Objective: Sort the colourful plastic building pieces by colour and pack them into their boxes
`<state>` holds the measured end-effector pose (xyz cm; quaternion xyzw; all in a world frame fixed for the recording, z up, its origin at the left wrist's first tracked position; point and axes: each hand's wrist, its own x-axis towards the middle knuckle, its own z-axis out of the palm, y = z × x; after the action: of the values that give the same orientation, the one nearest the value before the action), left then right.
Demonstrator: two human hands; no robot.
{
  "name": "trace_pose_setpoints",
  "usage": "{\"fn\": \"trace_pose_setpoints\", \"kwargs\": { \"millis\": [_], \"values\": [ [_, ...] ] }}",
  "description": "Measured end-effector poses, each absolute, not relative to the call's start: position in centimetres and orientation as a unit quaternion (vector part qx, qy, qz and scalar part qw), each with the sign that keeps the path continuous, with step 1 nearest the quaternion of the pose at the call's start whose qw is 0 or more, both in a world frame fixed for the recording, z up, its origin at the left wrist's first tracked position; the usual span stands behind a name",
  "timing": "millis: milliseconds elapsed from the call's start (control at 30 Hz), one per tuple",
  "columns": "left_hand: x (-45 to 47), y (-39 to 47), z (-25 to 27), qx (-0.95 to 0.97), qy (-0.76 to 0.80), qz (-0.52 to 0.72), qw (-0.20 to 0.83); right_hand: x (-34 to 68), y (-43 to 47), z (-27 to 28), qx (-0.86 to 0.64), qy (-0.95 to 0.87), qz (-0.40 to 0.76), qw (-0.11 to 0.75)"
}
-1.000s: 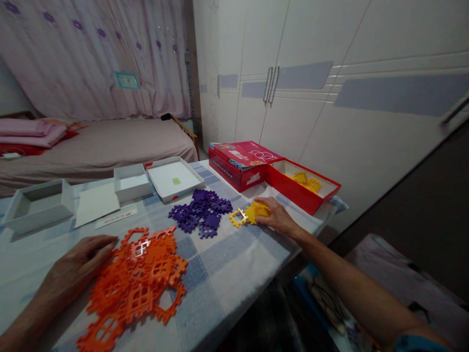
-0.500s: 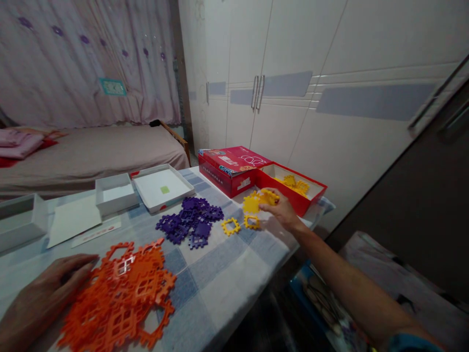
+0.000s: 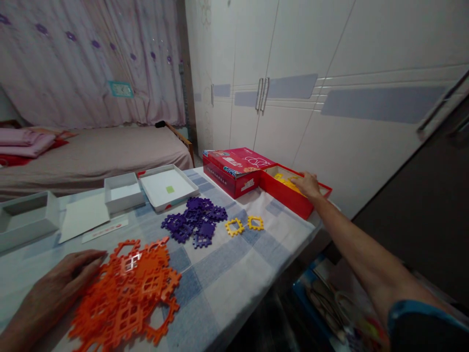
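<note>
Blue-and-white checked cloth over the table [image 3: 223, 278]. Cloth is wrinkled in front of the boxes; if a forearm drags it, everything on top could shift together.

Red box [image 3: 234, 165] sits at the back, shut as far as I can see. Open red tray [image 3: 286, 196] is right against it, close to the table's right edge. Main risk, my read: the right arm reaches across the tray's near wall, so a bump or a downward lean could tip or push it and spill the yellow pieces [image 3: 281, 178] lying inside.

Orange pieces [image 3: 137, 281] in a loose, overlapping heap near the front edge. Toothed rims look likely to hook each other, so a nudge from the left hand [image 3: 66, 278] could slide several at once, maybe off the table.

Purple pieces [image 3: 194, 220] in a smaller pile mid-table. Two yellow frames [image 3: 236, 233] lie flat just right of it, apart from each other; a sweeping sleeve could mix colours.

Left hand: resting beside the orange heap, fingers loosely bent, nothing gripped, thumb side at the heap's edge.

Right hand [image 3: 308, 186]: over the tray, fingers down at the yellow pieces. Can't tell if they're pinching one or only touching; too small and partly hidden.
</note>
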<state>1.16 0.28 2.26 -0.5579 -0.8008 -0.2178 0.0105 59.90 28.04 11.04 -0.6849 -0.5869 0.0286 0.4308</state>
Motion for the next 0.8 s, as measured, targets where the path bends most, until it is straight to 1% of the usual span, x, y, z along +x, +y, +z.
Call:
{"fn": "trace_pose_setpoints", "kwargs": {
  "millis": [67,100,133,200,267,333,400,533,600,800],
  "values": [
    [1.6,0.2,2.8,-0.540,-0.811,-0.218,-0.063,58.5,26.0,9.9,-0.632,-0.652,-0.027,0.419],
    [1.8,0.2,3.0,-0.529,-0.815,-0.218,-0.088,57.6,24.8,9.2,-0.591,-0.698,-0.036,0.402],
    [1.9,0.2,3.2,-0.522,-0.819,-0.218,-0.099,56.5,23.6,8.6,-0.549,-0.746,-0.025,0.377],
    [2.0,0.1,3.4,-0.512,-0.823,-0.223,-0.107,54.4,21.2,7.2,-0.464,-0.832,0.041,0.300],
    [2.2,0.1,3.5,-0.508,-0.824,-0.226,-0.111,52.6,19.4,5.9,-0.408,-0.879,0.095,0.226],
    [2.4,0.0,3.7,-0.510,-0.822,-0.224,-0.117,51.3,18.2,5.0,-0.408,-0.887,0.113,0.183],
    [2.7,0.0,3.8,-0.517,-0.818,-0.219,-0.120,50.7,17.6,4.6,-0.425,-0.884,0.104,0.162],
    [2.8,0.0,3.9,-0.532,-0.809,-0.224,-0.110,50.4,17.0,4.7,-0.437,-0.884,0.060,0.154],
    [2.6,-0.1,3.7,-0.540,-0.804,-0.230,-0.098,50.4,16.8,4.9,-0.440,-0.882,0.051,0.164],
    [2.0,0.0,3.2,-0.553,-0.797,-0.228,-0.086,47.8,16.1,6.0,-0.423,-0.863,0.049,0.272]
  ]
}}
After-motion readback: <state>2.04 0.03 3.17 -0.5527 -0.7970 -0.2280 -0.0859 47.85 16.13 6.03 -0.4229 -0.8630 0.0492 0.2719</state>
